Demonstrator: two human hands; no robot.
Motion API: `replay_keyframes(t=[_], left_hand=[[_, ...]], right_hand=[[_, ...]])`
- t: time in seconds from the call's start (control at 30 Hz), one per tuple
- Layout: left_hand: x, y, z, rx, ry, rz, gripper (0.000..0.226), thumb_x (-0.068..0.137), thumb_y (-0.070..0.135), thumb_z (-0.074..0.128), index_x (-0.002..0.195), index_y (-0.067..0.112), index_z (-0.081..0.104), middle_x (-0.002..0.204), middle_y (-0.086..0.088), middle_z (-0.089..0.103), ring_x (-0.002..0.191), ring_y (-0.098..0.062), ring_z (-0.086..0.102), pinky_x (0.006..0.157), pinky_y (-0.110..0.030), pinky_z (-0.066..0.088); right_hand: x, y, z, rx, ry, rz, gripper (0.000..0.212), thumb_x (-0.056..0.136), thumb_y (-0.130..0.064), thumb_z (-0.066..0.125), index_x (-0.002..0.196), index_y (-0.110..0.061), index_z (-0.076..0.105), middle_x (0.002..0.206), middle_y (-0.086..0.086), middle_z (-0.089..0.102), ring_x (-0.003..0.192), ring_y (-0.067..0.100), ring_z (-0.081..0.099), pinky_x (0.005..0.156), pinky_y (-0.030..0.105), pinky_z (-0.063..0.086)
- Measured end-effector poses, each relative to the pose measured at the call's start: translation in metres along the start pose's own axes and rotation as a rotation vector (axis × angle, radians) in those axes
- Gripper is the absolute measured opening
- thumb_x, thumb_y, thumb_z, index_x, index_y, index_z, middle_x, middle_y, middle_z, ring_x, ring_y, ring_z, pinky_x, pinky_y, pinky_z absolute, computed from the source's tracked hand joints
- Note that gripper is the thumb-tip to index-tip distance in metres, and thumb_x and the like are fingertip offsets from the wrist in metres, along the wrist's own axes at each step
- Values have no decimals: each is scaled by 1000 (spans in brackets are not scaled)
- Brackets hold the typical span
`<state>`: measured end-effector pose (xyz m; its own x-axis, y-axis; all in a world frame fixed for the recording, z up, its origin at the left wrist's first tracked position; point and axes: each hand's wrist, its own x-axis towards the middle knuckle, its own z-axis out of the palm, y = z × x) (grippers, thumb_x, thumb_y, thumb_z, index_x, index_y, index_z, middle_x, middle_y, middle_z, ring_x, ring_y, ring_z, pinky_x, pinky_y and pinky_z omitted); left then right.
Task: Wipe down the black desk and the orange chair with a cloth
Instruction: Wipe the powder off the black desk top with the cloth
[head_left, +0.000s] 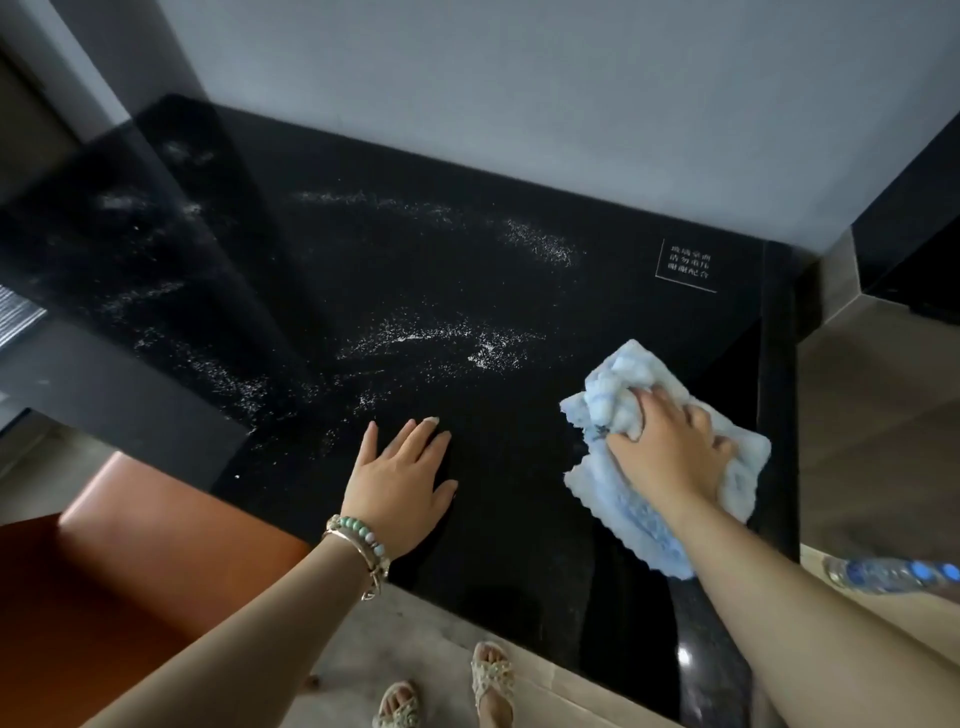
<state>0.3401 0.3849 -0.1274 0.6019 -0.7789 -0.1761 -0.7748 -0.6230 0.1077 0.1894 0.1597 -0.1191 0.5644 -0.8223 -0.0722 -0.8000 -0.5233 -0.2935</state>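
The black desk (519, 291) fills the middle of the view, glossy, with streaks of white powder across its centre and left. A light blue cloth (618, 379) lies bunched near the desk's right front corner. My right hand (670, 447) presses down on the cloth, its fingers curled into the folds. My left hand (400, 483) rests flat on the desk near the front edge, fingers spread, a beaded bracelet on the wrist. The orange chair (156, 545) stands at the lower left, partly tucked under the desk's front edge.
A grey wall (519, 104) backs the desk. White printed characters (687, 265) mark the desk's far right corner. A clear plastic bottle (893, 574) shows at the right edge. My sandalled feet (488, 680) stand on the tiled floor below the desk.
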Motion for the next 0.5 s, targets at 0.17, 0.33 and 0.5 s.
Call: replay_keyframes(t=[0.17,0.33,0.5], left_hand=[[5,15,-6,-51,145,-79,43,91,41,45,131,25,50,141,7,44,133,-15,38,114,-50,0],[10,20,-9,-19,125,-119,37,87,39,53,121,24,58,128,7,54,119,-19,51,110,-59,7],[23,16,-16,-48,180,-66,29,81,30,64,109,21,67,110,5,63,112,-21,55,103,-67,15]], right_hand=[[-54,-37,21,-93,12,-526,44,73,-52,41,114,-39,51,123,-19,51,114,17,42,86,44,30],[5,0,-8,369,-174,-406,70,69,-47,21,123,-6,37,126,23,38,105,43,37,79,53,31],[10,-5,0,-82,-5,51,56,84,-44,51,136,-28,38,143,3,36,130,30,30,102,57,25]])
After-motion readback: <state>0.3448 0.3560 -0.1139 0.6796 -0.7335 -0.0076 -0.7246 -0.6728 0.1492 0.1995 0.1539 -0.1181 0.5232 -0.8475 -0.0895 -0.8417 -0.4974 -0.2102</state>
